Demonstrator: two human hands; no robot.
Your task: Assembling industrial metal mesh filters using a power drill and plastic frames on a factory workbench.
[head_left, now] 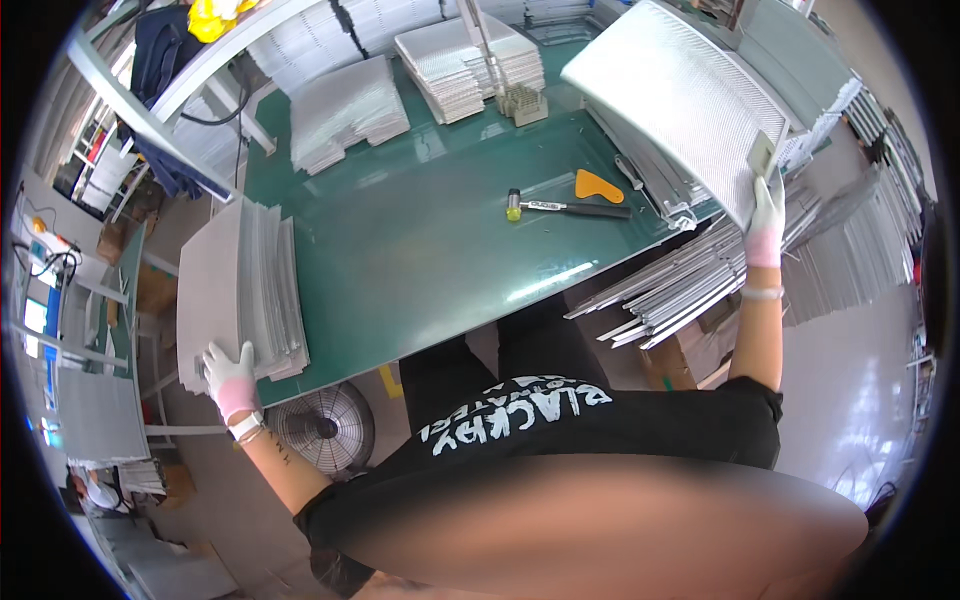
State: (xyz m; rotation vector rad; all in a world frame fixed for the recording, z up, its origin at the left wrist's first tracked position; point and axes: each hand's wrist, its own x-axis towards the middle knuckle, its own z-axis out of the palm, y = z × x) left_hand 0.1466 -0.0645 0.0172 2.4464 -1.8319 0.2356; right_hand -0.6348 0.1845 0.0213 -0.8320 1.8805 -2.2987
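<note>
My left hand, in a white glove with a pink cuff, rests on the near corner of a stack of pale sheets at the table's left edge. Its thumb and fingers are spread apart. My right hand, gloved the same way, grips the right edge of a large, white, finely patterned sheet. That sheet bows upward above another stack at the right. By the right fingertips sits a small beige rectangular piece; whether it is fixed to the sheet I cannot tell.
On the green table lie a hammer and an orange scraper. Two sheet stacks stand at the back, near a metal post's base. Below are a fan and, right, metal strips.
</note>
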